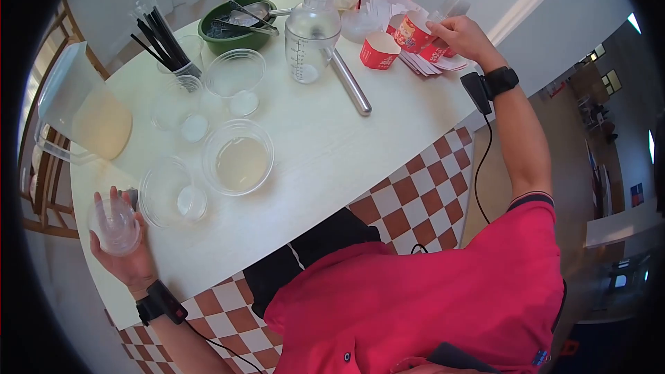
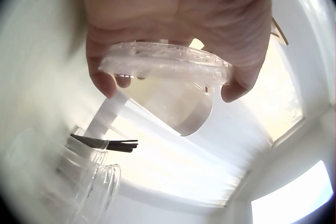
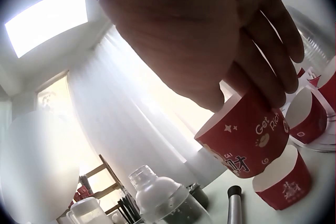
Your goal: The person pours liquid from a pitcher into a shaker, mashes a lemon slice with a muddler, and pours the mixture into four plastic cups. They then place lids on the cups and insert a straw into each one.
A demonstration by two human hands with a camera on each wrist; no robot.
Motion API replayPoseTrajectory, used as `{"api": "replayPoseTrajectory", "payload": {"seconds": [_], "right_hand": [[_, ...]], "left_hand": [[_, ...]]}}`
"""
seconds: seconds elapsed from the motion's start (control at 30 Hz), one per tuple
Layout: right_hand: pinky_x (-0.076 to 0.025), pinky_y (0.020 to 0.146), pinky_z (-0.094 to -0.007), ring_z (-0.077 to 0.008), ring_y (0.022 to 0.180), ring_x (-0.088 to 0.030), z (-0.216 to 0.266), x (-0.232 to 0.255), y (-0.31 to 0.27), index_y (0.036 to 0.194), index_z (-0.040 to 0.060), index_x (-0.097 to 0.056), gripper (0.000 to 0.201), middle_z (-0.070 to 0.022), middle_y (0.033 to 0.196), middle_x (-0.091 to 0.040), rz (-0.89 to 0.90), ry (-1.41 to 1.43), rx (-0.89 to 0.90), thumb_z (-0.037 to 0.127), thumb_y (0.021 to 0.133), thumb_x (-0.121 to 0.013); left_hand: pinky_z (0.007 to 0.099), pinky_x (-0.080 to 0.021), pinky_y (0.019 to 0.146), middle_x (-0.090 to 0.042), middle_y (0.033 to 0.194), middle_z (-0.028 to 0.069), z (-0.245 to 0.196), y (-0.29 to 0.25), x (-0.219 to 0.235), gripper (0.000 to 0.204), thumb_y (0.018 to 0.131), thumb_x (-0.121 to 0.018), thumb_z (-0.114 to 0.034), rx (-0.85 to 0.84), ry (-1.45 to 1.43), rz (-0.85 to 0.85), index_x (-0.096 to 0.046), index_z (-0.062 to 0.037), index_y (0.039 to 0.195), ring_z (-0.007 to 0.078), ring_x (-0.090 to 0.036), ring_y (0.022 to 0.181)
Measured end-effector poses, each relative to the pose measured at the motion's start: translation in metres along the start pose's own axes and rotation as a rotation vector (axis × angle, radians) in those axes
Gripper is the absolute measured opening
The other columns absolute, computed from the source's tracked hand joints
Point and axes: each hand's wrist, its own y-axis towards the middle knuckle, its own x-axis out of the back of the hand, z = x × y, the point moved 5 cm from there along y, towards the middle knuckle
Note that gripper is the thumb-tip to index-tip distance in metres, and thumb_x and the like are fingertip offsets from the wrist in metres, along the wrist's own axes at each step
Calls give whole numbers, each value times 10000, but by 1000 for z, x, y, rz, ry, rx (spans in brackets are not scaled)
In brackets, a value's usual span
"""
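My left hand [image 1: 130, 253] holds a clear round plastic lid [image 2: 168, 61], thumb at one edge and fingers at the other, over the table's left corner. Beyond it, a clear pitcher [image 1: 97, 121] contains a pale liquid. At the far right of the table, my right hand [image 1: 465, 40] pinches the rim of a red paper cup sleeve [image 3: 247, 134] with "Get Rich" printed on it. A second red sleeve [image 1: 379, 51] stands just beside it, and more red sleeves [image 3: 310, 116] sit close behind. Flat sleeves [image 1: 420, 64] lie fanned out below this hand.
Several clear plastic bowls [image 1: 239, 123] stand on the left half, one with cloudy liquid. A clear shaker [image 1: 312, 45], a metal muddler [image 1: 351, 83], a green basin [image 1: 235, 43] with tongs, and a cup of black straws [image 1: 163, 41] are further back.
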Motion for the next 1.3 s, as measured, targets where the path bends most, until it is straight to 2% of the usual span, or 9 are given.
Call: {"api": "replayPoseTrajectory", "payload": {"seconds": [0.23, 0.43, 0.67, 0.9, 1.0, 1.07, 1.1, 1.2, 1.3], "right_hand": [[-520, 692, -330, -191, 665, -650, -32, -21, -27, 855, -38, -738, 516, -93, 710, -710, 78, 5, -14, 442, 976, -594], [-510, 778, -286, -136, 843, -642, -56, -64, -38, 1218, -38, -647, 388, -81, 917, -705, 61, 306, 65, 267, 979, -668], [-460, 945, -290, -151, 1044, -613, -90, -64, -35, 1259, -19, -626, 326, -107, 1132, -682, 4, 339, 135, 220, 1042, -581], [-490, 931, -303, -170, 1041, -638, 4, -63, -82, 1197, -32, -652, 249, -120, 1146, -691, -170, 307, 301, 132, 1015, -608], [-503, 889, -311, -178, 980, -659, 64, -63, -102, 1140, -49, -667, 203, -120, 1070, -708, -97, 367, 441, 67, 981, -619], [-506, 836, -304, -183, 886, -670, 94, -62, -114, 1066, -47, -686, 171, -122, 960, -710, -193, 358, 546, 23, 911, -676], [-510, 811, -312, -209, 864, -673, 106, -63, -119, 1038, -41, -693, 165, -125, 941, -711, -223, 347, 599, 19, 885, -694], [-514, 748, -334, -263, 805, -679, 123, -67, -125, 974, -16, -713, 149, -121, 882, -721, -243, 334, 721, 19, 830, -729], [-517, 716, -346, -270, 758, -679, 122, -74, -133, 964, 8, -721, 142, -116, 841, -724, -262, 359, 734, 48, 829, -735]], "left_hand": [[506, -500, 1031, -333, 1594, 187, 7, 3, -15, 766, 951, -544, -425, 14, -14, -24, -242, -162, 1605, 370, -371, 1442], [528, -491, 971, -417, 1526, 192, 9, -3, -18, 774, 891, -603, -485, 16, -144, -18, -355, -164, 1549, 391, -437, 1363], [511, -469, 1009, -384, 1547, 178, 8, -3, -28, 827, 853, -629, -522, -1, -19, 3, -352, -172, 1549, 383, -382, 1410], [520, -516, 968, -446, 1491, 187, -4, -15, -55, 833, 853, -617, -513, -26, 51, -1, -343, -153, 1553, 391, -454, 1351], [493, -518, 977, -452, 1481, 184, -12, -16, -77, 846, 847, -646, -470, -31, 254, -13, -331, -132, 1556, 370, -467, 1340], [481, -477, 1009, -416, 1526, 176, -25, -10, -96, 901, 847, -647, -498, -111, 760, -4, -284, -113, 1576, 357, -419, 1396], [470, -465, 1032, -454, 1493, 181, -31, -8, -117, 851, 818, -715, -379, -248, 1100, -25, -362, -82, 1533, 342, -431, 1384], [463, -459, 1035, -466, 1460, 154, -17, 2, -196, 824, 692, -799, -229, -834, 2262, 384, -499, -112, 1451, 342, -468, 1314], [464, -428, 1069, -472, 1448, 136, -1, 31, -220, 801, 662, -806, -161, -777, 2451, 537, -538, -116, 1416, 352, -461, 1303]]}}
